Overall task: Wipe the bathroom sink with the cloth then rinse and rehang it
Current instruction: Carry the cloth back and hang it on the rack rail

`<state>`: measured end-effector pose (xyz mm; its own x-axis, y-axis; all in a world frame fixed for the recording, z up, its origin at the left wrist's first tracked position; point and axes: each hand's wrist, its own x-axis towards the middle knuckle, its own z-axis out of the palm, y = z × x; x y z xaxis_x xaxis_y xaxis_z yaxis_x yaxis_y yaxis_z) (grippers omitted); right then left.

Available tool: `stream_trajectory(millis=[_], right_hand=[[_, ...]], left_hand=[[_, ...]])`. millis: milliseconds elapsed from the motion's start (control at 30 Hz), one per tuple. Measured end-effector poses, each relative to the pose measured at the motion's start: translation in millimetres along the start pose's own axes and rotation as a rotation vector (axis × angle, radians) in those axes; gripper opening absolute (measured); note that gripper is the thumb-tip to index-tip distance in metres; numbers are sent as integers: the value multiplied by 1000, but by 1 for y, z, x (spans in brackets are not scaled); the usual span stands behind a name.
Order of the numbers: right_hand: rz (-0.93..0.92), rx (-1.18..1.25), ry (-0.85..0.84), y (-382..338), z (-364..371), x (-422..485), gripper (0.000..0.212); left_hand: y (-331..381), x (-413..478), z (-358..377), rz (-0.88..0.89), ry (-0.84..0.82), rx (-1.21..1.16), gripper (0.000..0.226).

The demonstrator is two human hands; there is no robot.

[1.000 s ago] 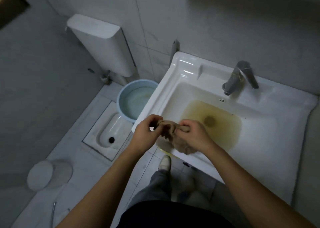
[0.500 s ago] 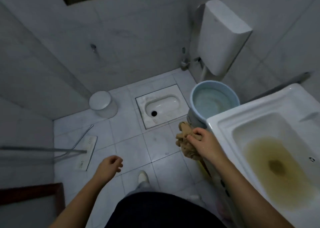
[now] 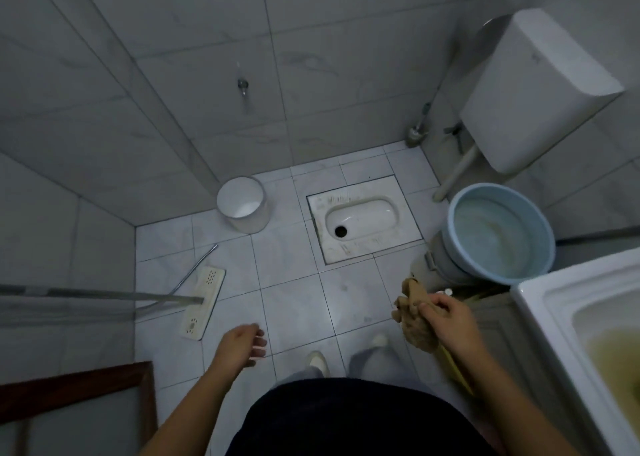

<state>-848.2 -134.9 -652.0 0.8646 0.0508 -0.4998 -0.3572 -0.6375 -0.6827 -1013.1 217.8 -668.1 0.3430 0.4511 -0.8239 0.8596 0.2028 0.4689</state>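
While a person stands on the tiled bathroom floor (image 3: 298, 303), the right hand (image 3: 446, 324) grips a bunched tan cloth (image 3: 414, 320) in the air, just left of the white sink (image 3: 540, 317), whose bowl holds yellowish water. The left hand (image 3: 242, 344) hangs loosely curled, holding nothing. 1 blue basin (image 3: 500, 188) stands beside the sink, near a squat toilet (image 3: 360, 216) and a flat mop (image 3: 204, 299).

The cloth (image 3: 414, 320), tan and bunched into a crumpled wad, perhaps damp, is held in the air by the right hand (image 3: 450, 324), just left of the white sink (image 3: 540, 305), whose basin holds murky yellowish water.
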Motion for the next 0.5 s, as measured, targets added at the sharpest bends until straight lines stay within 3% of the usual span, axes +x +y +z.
stream_trajectory(millis=[233, 500], right_hand=[[41, -71, -26, -23, 2, 66, 17], [-92, -171, -254, -126, 43, 192, 15]], left_hand=[[110, 44, 13, 240, -55, 133, 26], [134, 77, -31, 95, 161, 48, 26]])
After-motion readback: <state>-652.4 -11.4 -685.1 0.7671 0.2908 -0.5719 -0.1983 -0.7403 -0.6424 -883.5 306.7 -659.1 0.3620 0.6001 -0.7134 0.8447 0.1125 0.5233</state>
